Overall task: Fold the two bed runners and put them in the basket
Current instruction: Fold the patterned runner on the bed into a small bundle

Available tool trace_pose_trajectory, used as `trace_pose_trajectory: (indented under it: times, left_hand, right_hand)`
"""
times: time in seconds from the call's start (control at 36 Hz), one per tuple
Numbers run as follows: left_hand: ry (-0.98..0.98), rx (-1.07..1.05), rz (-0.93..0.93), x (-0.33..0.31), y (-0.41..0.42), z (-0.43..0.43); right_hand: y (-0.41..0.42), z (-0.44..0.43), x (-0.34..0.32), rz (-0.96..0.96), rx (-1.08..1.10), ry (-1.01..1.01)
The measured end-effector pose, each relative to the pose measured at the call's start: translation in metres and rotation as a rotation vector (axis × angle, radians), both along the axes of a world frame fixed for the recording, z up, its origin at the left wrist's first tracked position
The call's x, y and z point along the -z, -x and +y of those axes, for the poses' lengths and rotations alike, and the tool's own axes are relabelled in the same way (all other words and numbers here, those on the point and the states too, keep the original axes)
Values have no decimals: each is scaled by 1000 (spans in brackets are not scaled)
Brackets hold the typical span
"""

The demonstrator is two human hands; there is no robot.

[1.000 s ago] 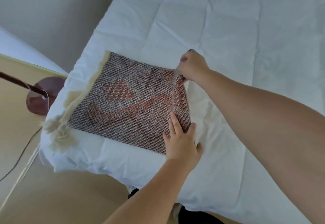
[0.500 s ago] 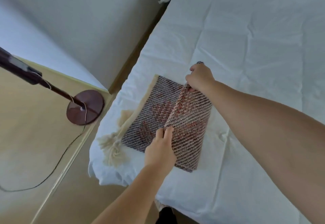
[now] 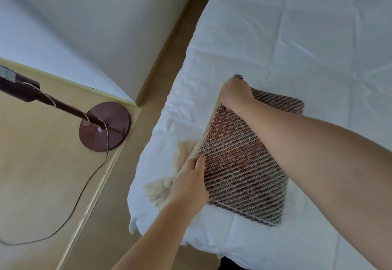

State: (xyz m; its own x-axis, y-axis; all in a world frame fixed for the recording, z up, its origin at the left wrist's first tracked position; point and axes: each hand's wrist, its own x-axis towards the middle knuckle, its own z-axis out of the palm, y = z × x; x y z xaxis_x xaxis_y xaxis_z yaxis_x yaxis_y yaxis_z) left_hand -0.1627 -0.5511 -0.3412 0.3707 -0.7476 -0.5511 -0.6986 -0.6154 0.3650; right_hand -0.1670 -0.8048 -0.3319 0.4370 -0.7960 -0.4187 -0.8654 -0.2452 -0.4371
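A woven bed runner (image 3: 239, 159), grey and white with red patches, lies folded into a compact rectangle near the corner of the white bed (image 3: 297, 36). Its cream fringe (image 3: 163, 187) spills out to the left on the sheet. My left hand (image 3: 191, 182) grips the near left edge of the folded layers. My right hand (image 3: 235, 93) pinches the far left corner, and my forearm crosses above the fabric. No second runner and no basket is in view.
A dark red floor lamp base (image 3: 105, 126) with its pole (image 3: 23, 90) and a trailing cord (image 3: 84, 185) stands on the tan floor left of the bed. A white wall corner (image 3: 106, 36) rises behind it.
Both hands have carried the right half of the runner over to the left, so it is folded narrower. The view has swung up and left, showing more floor and wall.
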Motion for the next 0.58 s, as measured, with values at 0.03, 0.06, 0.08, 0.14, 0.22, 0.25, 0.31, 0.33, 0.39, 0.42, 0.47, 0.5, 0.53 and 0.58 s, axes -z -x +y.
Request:
trace_pose_trajectory:
  times: [0.03,0.06,0.08,0.14,0.22,0.25,0.31,0.33,0.39,0.42,0.47,0.5,0.53,0.58]
  left_hand:
    - [-13,16,-1,6,-4,0]
    - [-20,25,-6,11,-8,-1]
    - [-21,29,-13,16,-11,-1]
    - [-19,27,-29,23,-14,-2]
    - [-14,17,-33,29,-16,1]
    - [-17,13,-35,30,-16,3]
    - [-23,13,-40,30,-16,7]
    - [-23,7,-50,28,-15,9]
    - [-23,22,-127,26,-13,10]
    - [-24,49,-186,27,-11,9]
    - [1,92,-257,27,-7,3]
    - [40,112,-272,28,-5,-1]
    - [98,136,-287,29,-2,-7]
    - [186,231,-291,35,0,-23]
  right_hand:
    - [-1,1,9,3,-5,8]
    - [-1,3,17,-30,5,-3]
    - [1,6,25,-87,25,-24]
    - [6,11,36,-205,48,-35]
    - [9,16,45,-245,-3,-21]
    - [9,17,46,-249,-14,-20]
    - [10,19,46,-269,-53,-19]
    - [11,20,46,-268,-89,-12]
    - [15,23,46,-190,-188,84]
    - [18,24,46,-112,-245,169]
    - [24,25,48,36,-331,269]
    - [27,25,51,89,-351,276]
    - [30,24,54,126,-356,278]
    - [36,21,63,184,-353,285]
